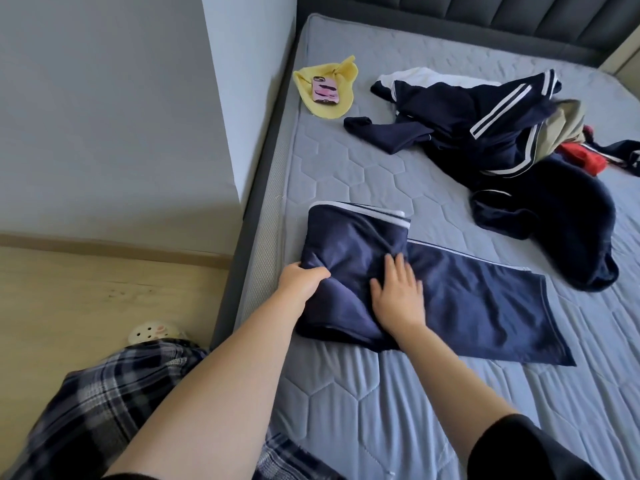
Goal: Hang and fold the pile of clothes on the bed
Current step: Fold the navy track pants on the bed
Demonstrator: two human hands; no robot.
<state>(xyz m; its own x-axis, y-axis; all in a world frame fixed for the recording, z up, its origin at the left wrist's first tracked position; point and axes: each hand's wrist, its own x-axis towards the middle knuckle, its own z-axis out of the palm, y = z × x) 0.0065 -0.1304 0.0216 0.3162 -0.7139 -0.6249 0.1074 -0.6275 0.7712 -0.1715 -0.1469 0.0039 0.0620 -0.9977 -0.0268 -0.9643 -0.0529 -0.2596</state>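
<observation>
Navy trousers with a white stripe (pixel 485 306) lie partly folded on the grey mattress (pixel 346 168), near its left edge. My left hand (pixel 301 278) pinches the folded cloth at its left side. Flat on the fold, fingers spread, rests my right hand (pixel 398 292). A heap of unfolded clothes (pixel 502 126), mostly navy with white stripes plus beige and red pieces, sits at the back right of the bed.
A yellow cloth (pixel 332 102) with a pink phone (pixel 325 90) on it lies at the mattress's far left corner. A grey wall (pixel 104 116) and wooden floor (pixel 86 289) are left of the bed. The dark padded headboard (pixel 485 15) runs along the back.
</observation>
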